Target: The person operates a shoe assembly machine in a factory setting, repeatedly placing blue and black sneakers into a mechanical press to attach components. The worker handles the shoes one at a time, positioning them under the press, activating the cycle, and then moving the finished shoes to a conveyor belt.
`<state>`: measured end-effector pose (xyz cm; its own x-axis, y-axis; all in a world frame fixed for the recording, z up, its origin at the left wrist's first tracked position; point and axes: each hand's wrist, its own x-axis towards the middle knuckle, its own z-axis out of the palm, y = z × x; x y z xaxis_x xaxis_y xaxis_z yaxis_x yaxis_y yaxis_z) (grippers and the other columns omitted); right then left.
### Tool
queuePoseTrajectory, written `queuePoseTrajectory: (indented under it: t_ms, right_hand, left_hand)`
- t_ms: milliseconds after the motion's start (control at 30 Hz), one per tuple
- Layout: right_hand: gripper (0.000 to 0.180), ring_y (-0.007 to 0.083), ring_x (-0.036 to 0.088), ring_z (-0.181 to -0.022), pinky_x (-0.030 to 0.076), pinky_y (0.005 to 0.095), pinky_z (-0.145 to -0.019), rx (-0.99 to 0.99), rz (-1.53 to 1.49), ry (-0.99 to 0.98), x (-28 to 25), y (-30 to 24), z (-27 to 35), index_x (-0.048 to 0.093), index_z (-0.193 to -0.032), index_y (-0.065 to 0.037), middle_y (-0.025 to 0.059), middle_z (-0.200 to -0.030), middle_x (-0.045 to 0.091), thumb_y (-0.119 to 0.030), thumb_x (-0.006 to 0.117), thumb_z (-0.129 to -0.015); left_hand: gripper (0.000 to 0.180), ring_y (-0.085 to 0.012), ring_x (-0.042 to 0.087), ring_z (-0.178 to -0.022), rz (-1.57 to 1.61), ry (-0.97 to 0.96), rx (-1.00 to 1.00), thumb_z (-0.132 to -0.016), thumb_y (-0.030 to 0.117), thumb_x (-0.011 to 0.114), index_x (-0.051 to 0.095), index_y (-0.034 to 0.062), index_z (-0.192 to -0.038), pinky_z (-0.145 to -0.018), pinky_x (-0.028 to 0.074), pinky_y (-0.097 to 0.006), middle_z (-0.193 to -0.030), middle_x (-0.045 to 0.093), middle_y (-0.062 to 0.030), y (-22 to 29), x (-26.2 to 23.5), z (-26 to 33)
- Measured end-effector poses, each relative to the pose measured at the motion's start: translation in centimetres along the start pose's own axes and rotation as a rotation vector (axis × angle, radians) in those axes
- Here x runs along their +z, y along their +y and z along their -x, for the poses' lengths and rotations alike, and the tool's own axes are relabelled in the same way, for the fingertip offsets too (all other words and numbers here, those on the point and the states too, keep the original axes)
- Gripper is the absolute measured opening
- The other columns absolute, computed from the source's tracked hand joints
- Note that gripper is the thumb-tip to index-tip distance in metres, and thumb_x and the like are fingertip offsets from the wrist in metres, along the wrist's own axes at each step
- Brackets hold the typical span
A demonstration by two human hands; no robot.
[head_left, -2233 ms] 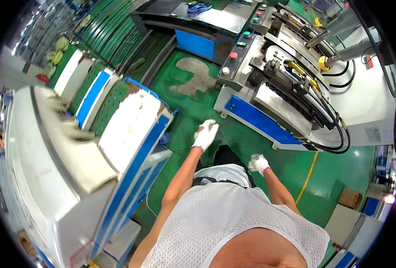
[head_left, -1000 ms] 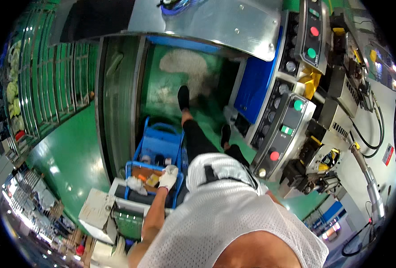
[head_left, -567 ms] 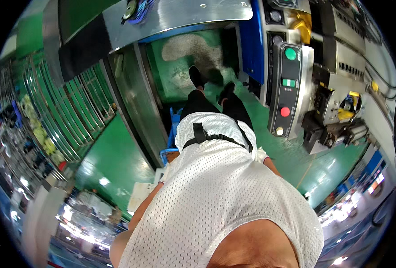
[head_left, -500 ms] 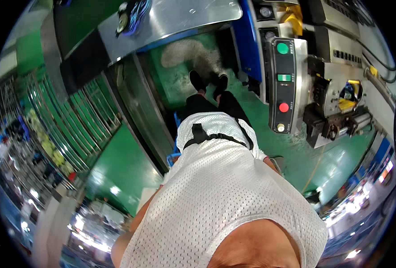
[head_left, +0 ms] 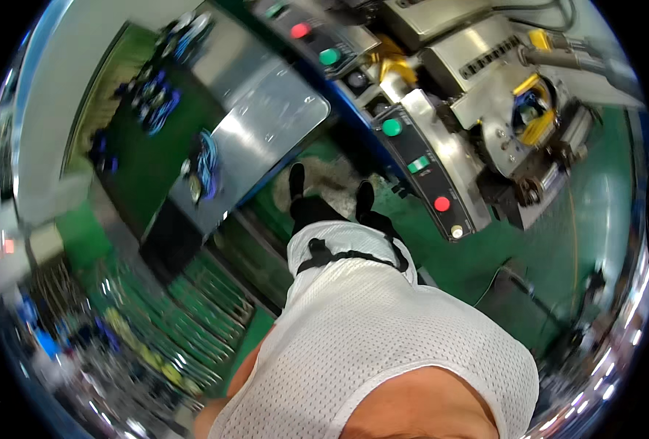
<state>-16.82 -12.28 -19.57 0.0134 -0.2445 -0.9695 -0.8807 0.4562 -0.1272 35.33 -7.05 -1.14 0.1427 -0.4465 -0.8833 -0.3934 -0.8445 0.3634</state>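
Neither of my hands is in view; my white mesh top (head_left: 368,322) hides them. Part of my left arm (head_left: 247,373) shows beside my torso, held down and back. In front of me is a steel worktable (head_left: 269,102), and on its left end lies a round part with a bundle of blue wires (head_left: 206,172). To my right stands a machine with a control panel (head_left: 427,172) of green and red buttons. A yellow-edged round opening (head_left: 536,110) on that machine has something dark and blue in it, too small to name.
Beyond the table, a green conveyor belt (head_left: 130,183) carries several parts with blue wires. A second button panel (head_left: 313,40) sits farther off. Metal bar racks (head_left: 192,322) stand at my left. A thin stand or cable (head_left: 533,293) is on the green floor behind right.
My view has turned, so table and machine appear rotated clockwise, and more of the conveyor shows. The bit of right arm seen earlier beside my waist is no longer visible.
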Motion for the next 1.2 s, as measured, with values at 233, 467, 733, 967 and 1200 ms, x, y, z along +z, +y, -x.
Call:
queuePoseTrajectory:
  t_ms: [233,467,733,967,1200]
  right_hand:
    - [0.04,0.034,0.068,-0.108,0.053,0.0459,-0.091,0.113,-0.297,0.108,6.6,-10.5,0.6,0.073,-0.107,-0.004,0.0213,-0.116,0.07,-0.036,0.054,-0.094]
    - [0.038,0.0333,0.068,-0.108,0.054,0.0456,-0.092,0.151,-0.559,0.161,14.3,-21.4,-0.5,0.074,-0.106,-0.003,0.0207,-0.115,0.071,-0.033,0.053,-0.095]
    - [0.037,0.0326,0.069,-0.107,0.054,0.0452,-0.093,0.052,-0.606,0.09,18.4,-26.7,-3.5,0.074,-0.104,-0.002,0.02,-0.115,0.071,-0.031,0.052,-0.096]
    - [0.032,0.0334,0.066,-0.112,0.052,0.045,-0.097,0.035,-0.197,0.295,12.4,-16.3,-5.5,0.073,-0.105,-0.004,0.0194,-0.12,0.069,-0.026,0.053,-0.093]
    - [0.039,0.0219,0.069,-0.089,0.057,0.0376,-0.075,-0.121,-1.055,0.469,-3.6,-18.4,-3.2,0.062,-0.128,-0.002,0.0136,-0.108,0.071,-0.025,0.056,-0.098]
  left_hand:
    - [0.08,-0.0329,0.061,-0.121,-0.295,-0.156,0.265,-0.08,0.033,0.081,0.044,0.0044,-0.146,-0.099,0.051,-0.041,-0.132,0.059,-0.0254,10.7,-14.7,-18.4]
    - [0.082,-0.0322,0.061,-0.121,-0.545,-0.278,0.405,-0.079,0.031,0.082,0.044,0.0047,-0.147,-0.099,0.051,-0.041,-0.133,0.059,-0.0252,23.5,-19.6,-29.5]
    - [0.083,-0.0313,0.061,-0.121,-0.63,-0.346,0.361,-0.078,0.028,0.083,0.043,0.005,-0.147,-0.099,0.051,-0.041,-0.133,0.059,-0.0249,23.4,-20.5,-28.1]
    - [0.085,-0.0306,0.061,-0.121,-0.607,-0.45,0.377,-0.078,0.026,0.084,0.042,0.0052,-0.148,-0.098,0.052,-0.041,-0.134,0.059,-0.0246,19.7,-23.4,-22.6]
    - [0.035,-0.0187,0.067,-0.108,-0.269,0.122,0.546,-0.096,0.02,0.067,0.06,-0.0015,-0.123,-0.091,0.053,-0.031,-0.118,0.069,-0.0111,19.1,-22.9,-18.8]
